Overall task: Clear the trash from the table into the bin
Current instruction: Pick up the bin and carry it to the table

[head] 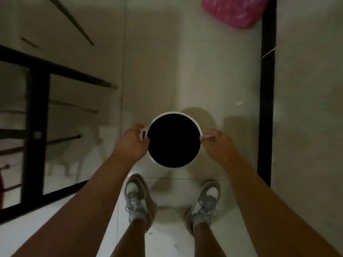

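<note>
A round white bin (174,113) with a black inside stands on the pale tiled floor, seen straight from above, just ahead of my two shoes. My left hand (132,142) grips the bin's left rim at a small handle. My right hand (218,144) grips the right rim at the opposite handle. The bin's inside is dark, and I cannot tell what lies in it. No table top and no trash shows in this view.
A black metal frame with glass panes (39,112) stands at the left. A pink plastic bag (234,10) lies on the floor at the top right. A black vertical strip (266,108) runs along the right, beside a wall. My grey shoes (138,199) stand close behind the bin.
</note>
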